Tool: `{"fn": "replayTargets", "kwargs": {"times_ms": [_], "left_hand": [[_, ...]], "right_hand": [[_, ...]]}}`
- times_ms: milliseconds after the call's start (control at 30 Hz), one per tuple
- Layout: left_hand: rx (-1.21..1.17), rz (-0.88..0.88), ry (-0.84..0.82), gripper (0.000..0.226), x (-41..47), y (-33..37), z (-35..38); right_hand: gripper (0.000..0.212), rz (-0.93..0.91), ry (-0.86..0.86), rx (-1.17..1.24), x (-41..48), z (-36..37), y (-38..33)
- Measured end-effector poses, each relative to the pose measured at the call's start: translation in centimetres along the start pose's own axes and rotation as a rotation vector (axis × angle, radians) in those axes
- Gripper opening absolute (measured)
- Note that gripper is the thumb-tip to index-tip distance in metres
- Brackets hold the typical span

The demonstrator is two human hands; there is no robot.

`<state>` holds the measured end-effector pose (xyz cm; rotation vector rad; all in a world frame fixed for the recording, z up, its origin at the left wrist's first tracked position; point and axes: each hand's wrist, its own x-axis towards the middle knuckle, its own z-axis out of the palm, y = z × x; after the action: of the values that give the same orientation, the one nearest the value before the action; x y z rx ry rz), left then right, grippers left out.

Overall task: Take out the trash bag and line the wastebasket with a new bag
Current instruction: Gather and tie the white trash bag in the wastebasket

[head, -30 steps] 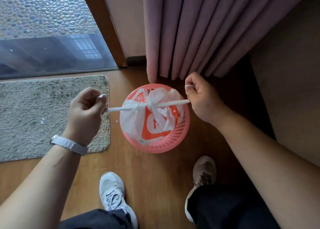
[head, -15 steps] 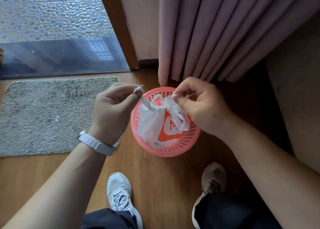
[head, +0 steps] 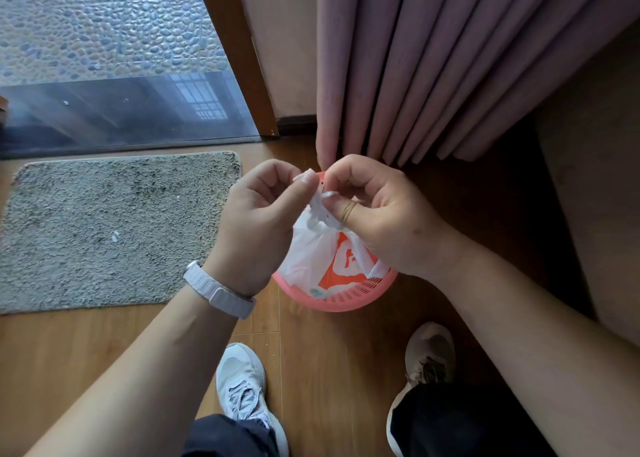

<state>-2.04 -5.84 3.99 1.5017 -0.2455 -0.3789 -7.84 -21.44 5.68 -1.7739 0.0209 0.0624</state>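
A pink perforated wastebasket (head: 343, 297) stands on the wooden floor in front of me. Inside it sits a white trash bag with an orange print (head: 311, 256), its top gathered above the rim. My left hand (head: 256, 221) pinches one twisted bag handle between thumb and forefinger. My right hand (head: 374, 214) pinches the other handle close beside it, directly over the basket. Both hands hide the far half of the basket and the top of the bag.
A grey shaggy mat (head: 104, 228) lies on the floor to the left. Pink curtains (head: 433, 69) hang just behind the basket, beside a wooden door frame (head: 235, 58) and a glass pane. My two shoes (head: 242, 387) stand just before the basket.
My hands, pulled far apart with the handles stretched taut a second ago, have come together over the basket. The view has shifted closer.
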Motion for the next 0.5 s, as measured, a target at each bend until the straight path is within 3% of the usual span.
{"fn": "replayTargets", "kwargs": {"times_ms": [300, 500], "left_hand": [[-0.058, -0.009, -0.035, 0.004, -0.01, -0.37, 0.07], [-0.071, -0.056, -0.014, 0.013, -0.18, -0.28, 0.53]], "right_hand": [[0.004, 0.058, 0.064, 0.136, 0.13, -0.09, -0.03], [0.003, 0.054, 0.094, 0.134, 0.1, -0.14, 0.06]]}}
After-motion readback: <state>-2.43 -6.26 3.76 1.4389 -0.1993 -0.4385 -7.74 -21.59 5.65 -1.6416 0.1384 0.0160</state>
